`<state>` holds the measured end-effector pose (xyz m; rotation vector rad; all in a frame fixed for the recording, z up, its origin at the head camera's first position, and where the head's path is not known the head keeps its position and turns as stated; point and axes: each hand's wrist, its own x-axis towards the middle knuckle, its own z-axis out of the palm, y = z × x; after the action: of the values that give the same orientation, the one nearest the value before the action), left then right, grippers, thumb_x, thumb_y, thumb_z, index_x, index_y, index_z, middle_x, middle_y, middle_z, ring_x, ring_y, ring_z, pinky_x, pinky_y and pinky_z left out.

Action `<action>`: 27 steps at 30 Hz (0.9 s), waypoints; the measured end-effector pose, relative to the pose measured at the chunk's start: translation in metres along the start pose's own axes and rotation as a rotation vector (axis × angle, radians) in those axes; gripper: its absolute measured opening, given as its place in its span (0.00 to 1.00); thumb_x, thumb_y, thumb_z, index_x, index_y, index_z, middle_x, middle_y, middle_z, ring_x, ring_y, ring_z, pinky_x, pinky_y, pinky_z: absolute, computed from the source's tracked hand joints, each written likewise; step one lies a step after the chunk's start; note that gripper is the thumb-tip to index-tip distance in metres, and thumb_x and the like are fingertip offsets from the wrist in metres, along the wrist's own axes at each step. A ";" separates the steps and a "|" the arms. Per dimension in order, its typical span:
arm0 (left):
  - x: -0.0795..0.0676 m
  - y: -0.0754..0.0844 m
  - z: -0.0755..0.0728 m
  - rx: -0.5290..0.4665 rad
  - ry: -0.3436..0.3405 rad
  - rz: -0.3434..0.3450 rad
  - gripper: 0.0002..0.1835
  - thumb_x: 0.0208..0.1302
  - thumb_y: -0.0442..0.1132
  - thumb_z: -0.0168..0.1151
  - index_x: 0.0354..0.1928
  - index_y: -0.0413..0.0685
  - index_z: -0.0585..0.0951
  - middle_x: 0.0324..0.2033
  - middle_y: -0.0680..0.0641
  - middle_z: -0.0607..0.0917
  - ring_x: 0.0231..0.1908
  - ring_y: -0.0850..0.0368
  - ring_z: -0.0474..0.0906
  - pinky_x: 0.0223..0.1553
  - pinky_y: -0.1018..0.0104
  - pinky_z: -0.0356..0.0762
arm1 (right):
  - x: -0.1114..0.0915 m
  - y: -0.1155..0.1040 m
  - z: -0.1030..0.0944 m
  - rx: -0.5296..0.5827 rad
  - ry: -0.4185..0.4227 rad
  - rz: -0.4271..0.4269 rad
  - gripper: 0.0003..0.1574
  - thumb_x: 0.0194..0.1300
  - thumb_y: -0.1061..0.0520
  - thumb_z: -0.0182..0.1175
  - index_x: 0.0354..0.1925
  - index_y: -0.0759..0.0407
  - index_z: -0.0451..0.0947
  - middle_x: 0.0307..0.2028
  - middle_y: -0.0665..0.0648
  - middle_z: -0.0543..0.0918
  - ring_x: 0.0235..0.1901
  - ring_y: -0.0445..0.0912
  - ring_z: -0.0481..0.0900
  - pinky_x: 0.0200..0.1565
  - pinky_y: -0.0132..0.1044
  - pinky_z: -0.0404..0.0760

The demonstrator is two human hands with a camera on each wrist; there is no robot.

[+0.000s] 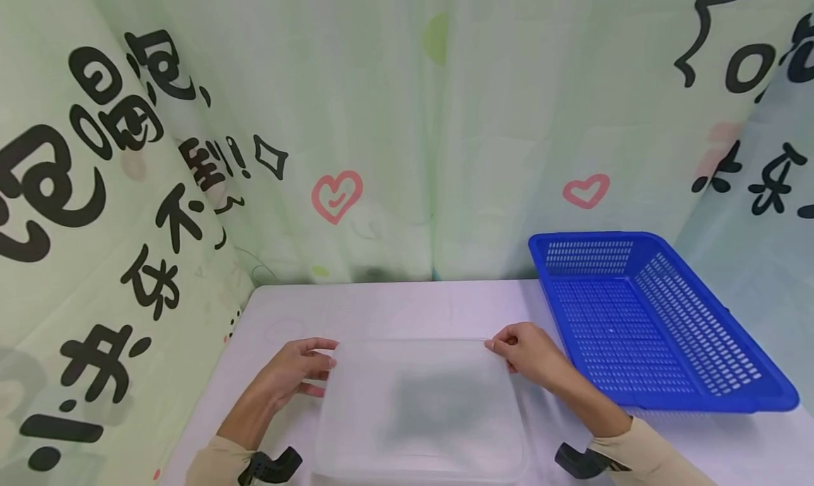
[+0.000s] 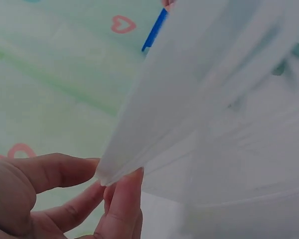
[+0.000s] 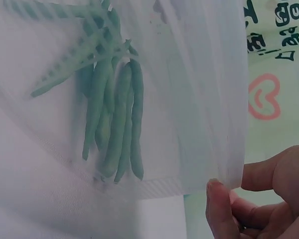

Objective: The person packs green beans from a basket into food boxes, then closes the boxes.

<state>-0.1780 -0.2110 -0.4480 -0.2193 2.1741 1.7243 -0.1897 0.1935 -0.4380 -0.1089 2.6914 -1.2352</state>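
While the translucent lid (image 1: pixel 422 408) lies flat on the table (image 1: pixel 394 306) — long axis left-to-right — left hand (image 1: pixel 295 373) and right hand (image 1: pixel 528 352) each pinch a far corner.

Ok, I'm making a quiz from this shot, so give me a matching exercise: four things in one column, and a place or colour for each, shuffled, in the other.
Things:
1. translucent lid
2. basket
3. green beans
4. left hand

Places or colours:
A. blue, on the table's right side
B. at the lid's far left corner
C. seen through the frosted plastic
D. frosted white, between both hands

Pairs: 1-D, 2-A, 3-C, 4-B
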 end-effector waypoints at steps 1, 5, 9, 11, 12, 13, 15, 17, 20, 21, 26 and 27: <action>0.000 0.000 0.000 -0.001 -0.001 -0.001 0.22 0.66 0.36 0.65 0.61 0.39 0.78 0.40 0.45 0.82 0.38 0.51 0.80 0.36 0.55 0.85 | 0.000 0.000 0.000 0.004 0.003 0.008 0.11 0.70 0.54 0.63 0.38 0.62 0.83 0.18 0.52 0.74 0.21 0.44 0.73 0.26 0.36 0.71; -0.005 -0.003 -0.001 0.001 -0.023 -0.011 0.24 0.67 0.38 0.66 0.64 0.40 0.76 0.41 0.45 0.82 0.39 0.51 0.79 0.38 0.55 0.85 | -0.005 -0.001 0.001 0.006 -0.016 0.023 0.16 0.71 0.52 0.63 0.44 0.65 0.80 0.23 0.53 0.76 0.20 0.45 0.75 0.26 0.38 0.76; -0.016 -0.008 -0.005 -0.009 -0.116 -0.016 0.31 0.67 0.39 0.67 0.69 0.39 0.70 0.41 0.46 0.80 0.41 0.52 0.78 0.38 0.56 0.85 | -0.017 0.001 -0.003 0.033 -0.107 0.040 0.26 0.69 0.47 0.65 0.48 0.68 0.71 0.24 0.55 0.77 0.18 0.45 0.77 0.26 0.39 0.80; -0.023 -0.011 -0.008 -0.020 -0.175 -0.014 0.35 0.66 0.39 0.68 0.72 0.40 0.66 0.41 0.47 0.78 0.41 0.53 0.77 0.36 0.56 0.85 | -0.024 0.004 -0.005 0.079 -0.180 0.062 0.28 0.67 0.46 0.67 0.46 0.67 0.68 0.22 0.54 0.78 0.17 0.44 0.77 0.25 0.38 0.81; -0.026 -0.013 -0.009 -0.026 -0.203 -0.011 0.37 0.65 0.38 0.68 0.73 0.40 0.64 0.42 0.47 0.78 0.41 0.53 0.77 0.36 0.56 0.85 | -0.028 0.005 -0.007 0.111 -0.222 0.074 0.28 0.66 0.46 0.68 0.45 0.66 0.67 0.21 0.55 0.78 0.17 0.44 0.77 0.24 0.37 0.81; -0.030 -0.014 -0.010 -0.032 -0.227 -0.007 0.39 0.64 0.37 0.69 0.74 0.41 0.62 0.42 0.47 0.77 0.41 0.54 0.77 0.36 0.56 0.85 | -0.031 0.007 -0.009 0.144 -0.259 0.083 0.27 0.66 0.47 0.69 0.43 0.65 0.67 0.20 0.55 0.78 0.17 0.43 0.77 0.24 0.37 0.81; -0.036 -0.016 -0.012 -0.045 -0.265 0.004 0.42 0.63 0.36 0.70 0.75 0.42 0.60 0.42 0.47 0.76 0.40 0.54 0.77 0.36 0.56 0.85 | -0.036 0.010 -0.012 0.216 -0.336 0.091 0.26 0.65 0.48 0.69 0.41 0.63 0.66 0.19 0.55 0.79 0.16 0.42 0.77 0.23 0.36 0.81; -0.041 -0.018 -0.013 -0.051 -0.287 0.018 0.43 0.62 0.35 0.70 0.75 0.43 0.59 0.43 0.46 0.75 0.40 0.54 0.77 0.36 0.55 0.85 | -0.039 0.012 -0.014 0.282 -0.394 0.083 0.25 0.65 0.49 0.69 0.40 0.63 0.65 0.19 0.55 0.79 0.16 0.41 0.77 0.23 0.35 0.82; -0.046 -0.019 -0.012 -0.065 -0.289 0.030 0.44 0.60 0.35 0.72 0.75 0.44 0.60 0.43 0.44 0.76 0.39 0.53 0.78 0.37 0.53 0.86 | -0.041 0.014 -0.016 0.334 -0.427 0.047 0.25 0.66 0.50 0.69 0.40 0.64 0.65 0.19 0.55 0.79 0.16 0.41 0.77 0.24 0.35 0.82; -0.047 -0.019 -0.012 -0.067 -0.284 0.033 0.44 0.60 0.35 0.72 0.75 0.43 0.60 0.43 0.43 0.76 0.39 0.52 0.79 0.37 0.53 0.86 | -0.042 0.014 -0.016 0.336 -0.425 0.036 0.25 0.66 0.51 0.69 0.40 0.65 0.65 0.19 0.55 0.79 0.16 0.41 0.77 0.24 0.35 0.83; -0.046 -0.018 -0.010 -0.050 -0.238 0.049 0.43 0.60 0.34 0.72 0.75 0.43 0.60 0.43 0.41 0.78 0.40 0.50 0.80 0.38 0.51 0.86 | -0.045 0.010 -0.012 0.229 -0.304 0.006 0.32 0.65 0.50 0.70 0.49 0.71 0.65 0.21 0.55 0.79 0.17 0.44 0.79 0.24 0.38 0.83; -0.046 -0.017 -0.009 -0.039 -0.225 0.051 0.43 0.61 0.34 0.72 0.75 0.43 0.60 0.44 0.41 0.78 0.40 0.50 0.81 0.38 0.50 0.86 | -0.046 0.007 -0.010 0.174 -0.259 -0.008 0.36 0.65 0.48 0.69 0.53 0.73 0.64 0.24 0.55 0.79 0.17 0.45 0.79 0.24 0.39 0.83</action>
<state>-0.1315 -0.2285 -0.4444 0.0204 2.0010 1.7290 -0.1462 0.2125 -0.4310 -0.2385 2.3575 -1.3494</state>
